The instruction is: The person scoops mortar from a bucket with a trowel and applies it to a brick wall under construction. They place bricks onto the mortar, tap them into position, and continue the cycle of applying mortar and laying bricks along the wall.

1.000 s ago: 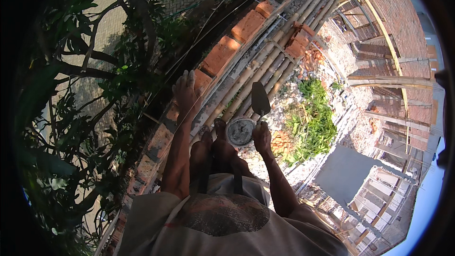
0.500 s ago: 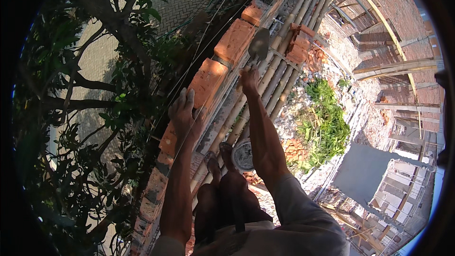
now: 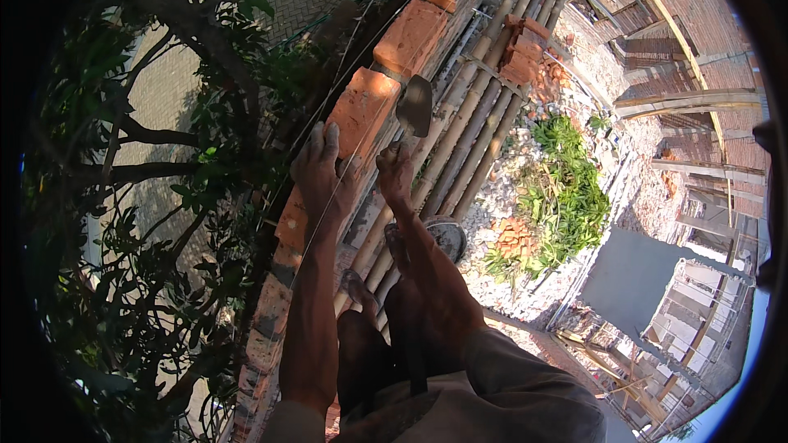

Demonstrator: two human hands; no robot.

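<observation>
My right hand (image 3: 396,172) grips the handle of a mason's trowel (image 3: 414,105), its grey blade held beside the top course of a red brick wall (image 3: 410,33). My left hand (image 3: 318,171) rests flat, fingers spread, on the wall's upper edge next to an orange brick (image 3: 363,111). A thin guide string (image 3: 328,119) runs along the wall across my left hand. I crouch on a bamboo scaffold (image 3: 460,139), my bare feet on the poles.
A round mortar pan (image 3: 449,238) sits on the poles by my right knee. Far below lie rubble, loose bricks (image 3: 515,238) and green plants (image 3: 566,193). A tree (image 3: 164,197) crowds the wall's left side. Loose bricks (image 3: 521,53) rest farther along the scaffold.
My right hand pulled the trowel back from far along the wall to a spot beside the nearest bricks. My left hand moved onto the wall's top.
</observation>
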